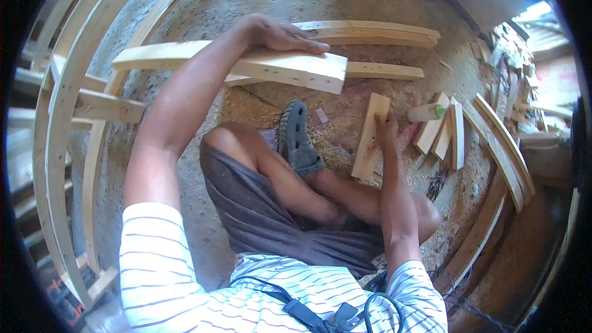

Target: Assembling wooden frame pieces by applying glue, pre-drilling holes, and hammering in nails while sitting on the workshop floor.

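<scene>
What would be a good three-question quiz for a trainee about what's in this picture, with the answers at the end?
1. What is the left hand resting on?
a) a grey clog
b) a long wooden beam
c) a bare knee

2. True or false: the green-capped bottle is to the right of the right hand.

3. Fill in the missing words: the right hand is on a short, flat ____.

Key: 1. b; 2. true; 3. wooden board.

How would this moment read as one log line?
left hand: laid over long pale wooden beam | right hand: touching short flat tan wooden board | nearby: whitish green-capped bottle
</scene>
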A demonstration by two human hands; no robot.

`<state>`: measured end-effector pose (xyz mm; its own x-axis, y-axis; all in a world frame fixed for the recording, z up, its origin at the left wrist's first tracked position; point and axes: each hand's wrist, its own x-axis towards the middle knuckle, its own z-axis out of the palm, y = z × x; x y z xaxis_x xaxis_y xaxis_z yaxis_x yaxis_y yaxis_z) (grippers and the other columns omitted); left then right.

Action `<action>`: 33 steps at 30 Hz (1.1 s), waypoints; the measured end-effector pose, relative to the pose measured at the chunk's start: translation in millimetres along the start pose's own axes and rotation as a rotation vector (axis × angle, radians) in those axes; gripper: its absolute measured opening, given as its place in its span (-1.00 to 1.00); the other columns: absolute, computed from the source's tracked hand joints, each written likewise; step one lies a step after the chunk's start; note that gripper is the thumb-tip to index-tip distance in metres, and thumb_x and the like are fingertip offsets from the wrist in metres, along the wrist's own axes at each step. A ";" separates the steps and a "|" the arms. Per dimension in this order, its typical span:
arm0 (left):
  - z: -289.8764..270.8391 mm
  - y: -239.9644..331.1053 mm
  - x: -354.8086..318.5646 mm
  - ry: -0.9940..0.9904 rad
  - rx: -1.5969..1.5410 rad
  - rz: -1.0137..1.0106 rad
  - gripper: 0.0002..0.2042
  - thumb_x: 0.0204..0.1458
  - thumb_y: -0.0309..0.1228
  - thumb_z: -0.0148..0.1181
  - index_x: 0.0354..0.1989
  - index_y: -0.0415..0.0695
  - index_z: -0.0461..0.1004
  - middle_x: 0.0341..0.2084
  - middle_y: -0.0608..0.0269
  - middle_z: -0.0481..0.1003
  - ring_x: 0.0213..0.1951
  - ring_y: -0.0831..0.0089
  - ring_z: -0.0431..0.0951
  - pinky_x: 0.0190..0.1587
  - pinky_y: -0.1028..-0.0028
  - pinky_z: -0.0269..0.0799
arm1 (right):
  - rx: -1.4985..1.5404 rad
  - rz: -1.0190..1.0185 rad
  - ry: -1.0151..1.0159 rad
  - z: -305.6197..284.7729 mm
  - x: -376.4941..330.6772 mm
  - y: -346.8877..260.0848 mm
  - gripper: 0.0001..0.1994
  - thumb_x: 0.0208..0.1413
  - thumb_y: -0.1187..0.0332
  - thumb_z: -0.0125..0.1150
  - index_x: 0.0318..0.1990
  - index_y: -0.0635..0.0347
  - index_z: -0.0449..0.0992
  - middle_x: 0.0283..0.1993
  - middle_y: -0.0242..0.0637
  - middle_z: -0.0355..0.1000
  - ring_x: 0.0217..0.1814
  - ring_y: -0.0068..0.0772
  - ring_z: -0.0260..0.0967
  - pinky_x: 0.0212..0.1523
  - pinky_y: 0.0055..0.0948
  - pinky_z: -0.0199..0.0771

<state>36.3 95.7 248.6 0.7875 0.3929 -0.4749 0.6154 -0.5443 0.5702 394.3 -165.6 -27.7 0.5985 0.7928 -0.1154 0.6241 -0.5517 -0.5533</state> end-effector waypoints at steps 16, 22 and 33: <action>76.8 -36.0 55.4 0.269 0.391 0.031 -0.51 0.22 -0.02 0.15 -0.09 -0.32 0.56 -0.23 -0.24 0.59 -0.12 -0.05 0.62 -0.11 0.12 0.45 | -0.269 -0.323 0.524 -316.7 -259.9 -51.1 -0.51 0.05 0.25 0.36 0.16 0.13 0.49 0.30 0.02 0.28 0.35 0.12 0.25 0.33 0.03 0.29; 77.3 -1.3 69.1 0.521 0.453 0.043 -0.48 0.22 0.02 0.13 -0.08 -0.32 0.56 -0.25 -0.25 0.59 -0.13 -0.08 0.62 -0.11 0.09 0.45 | -0.838 -0.059 1.235 -580.6 -470.2 -28.8 -0.81 -0.04 0.40 0.37 -0.26 0.23 0.58 -0.17 -0.07 0.51 -0.03 -0.02 0.46 0.03 -0.14 0.46; 67.2 55.9 115.7 0.679 0.493 0.116 -0.42 0.23 0.09 0.08 -0.07 -0.31 0.56 -0.27 -0.28 0.59 -0.15 -0.13 0.61 -0.10 0.05 0.44 | -1.130 1.532 1.020 -881.9 -857.6 75.7 -0.46 0.18 -0.07 0.07 0.09 0.19 0.56 0.17 0.12 0.46 0.25 0.14 0.41 0.23 -0.01 0.41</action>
<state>159.5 60.9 180.5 0.7914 0.5889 0.1638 0.5683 -0.8075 0.1579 371.2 -1115.8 756.9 0.5375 -0.4677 0.7017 -0.7566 -0.6348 0.1564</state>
